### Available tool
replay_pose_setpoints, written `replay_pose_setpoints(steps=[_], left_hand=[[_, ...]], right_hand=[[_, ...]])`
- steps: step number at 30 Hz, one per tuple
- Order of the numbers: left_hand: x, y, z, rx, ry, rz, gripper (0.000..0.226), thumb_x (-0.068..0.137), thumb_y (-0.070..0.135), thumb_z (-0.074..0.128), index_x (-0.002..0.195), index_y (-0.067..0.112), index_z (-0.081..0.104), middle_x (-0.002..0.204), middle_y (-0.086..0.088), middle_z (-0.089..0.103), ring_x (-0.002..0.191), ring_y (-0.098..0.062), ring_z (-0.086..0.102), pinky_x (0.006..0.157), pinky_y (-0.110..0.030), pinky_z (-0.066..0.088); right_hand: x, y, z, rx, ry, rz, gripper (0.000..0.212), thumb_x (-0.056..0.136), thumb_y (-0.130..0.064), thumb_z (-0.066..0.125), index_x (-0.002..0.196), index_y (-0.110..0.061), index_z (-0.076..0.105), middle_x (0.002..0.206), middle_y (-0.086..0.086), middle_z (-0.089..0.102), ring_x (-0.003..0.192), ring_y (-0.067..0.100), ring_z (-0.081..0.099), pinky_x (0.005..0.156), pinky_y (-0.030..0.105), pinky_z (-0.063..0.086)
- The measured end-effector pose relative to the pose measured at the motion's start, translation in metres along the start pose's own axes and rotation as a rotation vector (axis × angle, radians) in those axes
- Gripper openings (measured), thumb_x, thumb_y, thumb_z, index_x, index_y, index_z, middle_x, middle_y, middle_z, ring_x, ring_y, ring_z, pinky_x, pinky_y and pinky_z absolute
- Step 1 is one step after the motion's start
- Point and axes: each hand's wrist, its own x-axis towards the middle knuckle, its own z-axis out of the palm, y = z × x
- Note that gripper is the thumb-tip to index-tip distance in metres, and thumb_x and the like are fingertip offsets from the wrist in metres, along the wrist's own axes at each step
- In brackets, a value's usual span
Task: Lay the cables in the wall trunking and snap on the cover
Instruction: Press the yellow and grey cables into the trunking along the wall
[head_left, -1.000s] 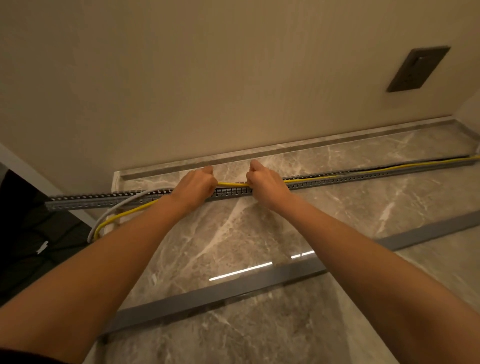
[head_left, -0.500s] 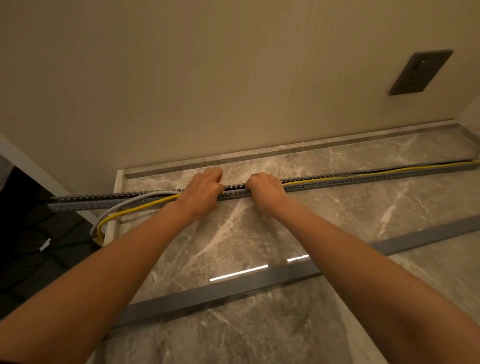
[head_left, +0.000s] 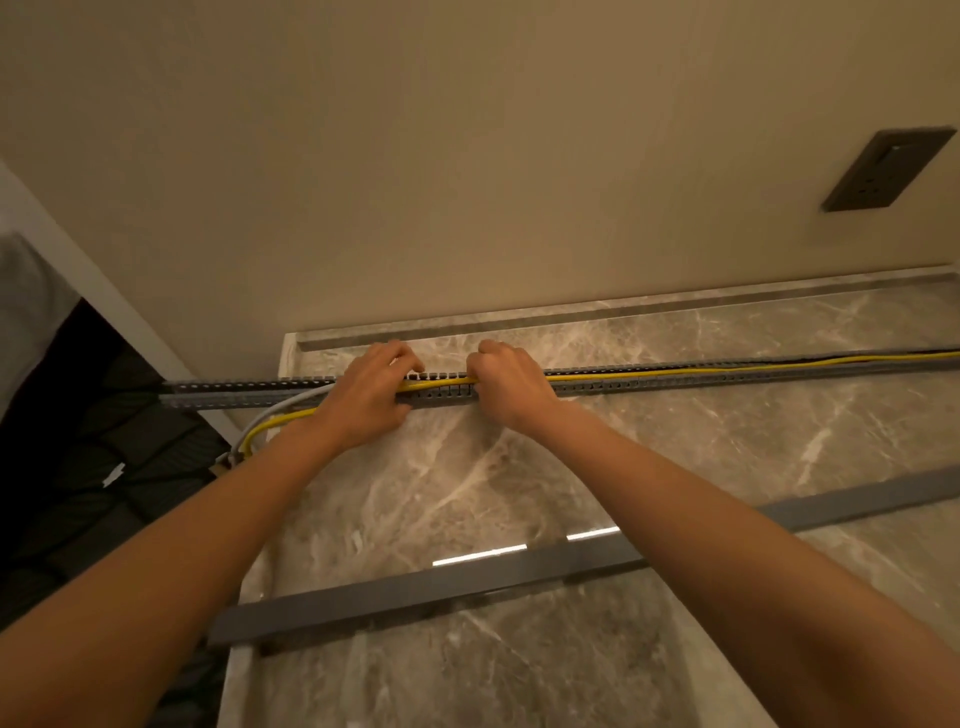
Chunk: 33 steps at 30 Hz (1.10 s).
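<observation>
Left hand: our left hand (head_left: 371, 392) lies knuckles-up across the trunking, fingers curled over the far wall and thumb against the near wall; we cannot tell whether it actually pinches a cable.
Right hand: our right hand (head_left: 511, 382) sits just beside the left one, closed into a loose fist over the yellow cable where it runs into the channel.
Trunking: we see a long, narrow grey plastic slotted trunking (head_left: 675, 376), its two side walls cut into comb-like fingers, lying open-topped on the surface, parallel to the wall.
Yellow cable: a smooth, round yellow cable (head_left: 727, 366) lies inside the channel to the right of our hands; left of them it leaves the trunking and bends down off the edge.
Grey cable: a pale grey cable (head_left: 275, 410) curves out of the trunking beside the yellow one.
Cover: a flat, matte grey cover strip (head_left: 415, 597) lies apart from the trunking, nearer to us, across the surface.
Surface: we work on a polished, veined brown marble surface (head_left: 675, 457) with a raised lip at the back.
Wall: a plain beige wall (head_left: 467, 182) carries a dark rectangular socket plate (head_left: 888, 169).
</observation>
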Motion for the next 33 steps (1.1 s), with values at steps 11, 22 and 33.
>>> replay_pose_setpoints(steps=[11, 22, 33], left_hand=[[-0.031, -0.044, -0.009, 0.157, 0.147, 0.072, 0.036, 0.058, -0.010, 0.084, 0.091, -0.001, 0.072, 0.077, -0.020, 0.068, 0.066, -0.035, 0.065, 0.056, -0.038, 0.055], [-0.010, -0.044, -0.016, 0.102, 0.176, 0.042, 0.034, 0.049, -0.021, 0.078, 0.074, 0.000, 0.072, 0.069, -0.016, 0.069, 0.063, -0.033, 0.066, 0.058, -0.037, 0.054], [-0.002, -0.046, -0.020, 0.135, 0.067, 0.202, 0.037, 0.035, -0.028, 0.070, 0.041, 0.005, 0.054, 0.042, -0.009, 0.056, 0.039, -0.024, 0.050, 0.046, -0.024, 0.031]], right_hand=[[0.020, -0.029, 0.010, 0.221, -0.039, 0.082, 0.023, 0.094, -0.009, 0.051, 0.109, -0.005, 0.067, 0.113, 0.016, 0.063, 0.102, 0.033, 0.058, 0.080, 0.038, 0.047], [0.030, -0.038, 0.002, 0.132, -0.121, 0.170, 0.021, 0.093, -0.003, 0.048, 0.095, 0.006, 0.067, 0.083, 0.015, 0.047, 0.077, 0.029, 0.047, 0.066, 0.031, 0.034], [0.026, -0.034, 0.008, 0.274, -0.077, 0.296, 0.018, 0.093, -0.005, 0.051, 0.109, 0.003, 0.056, 0.115, 0.024, 0.059, 0.105, 0.038, 0.056, 0.088, 0.044, 0.048]])
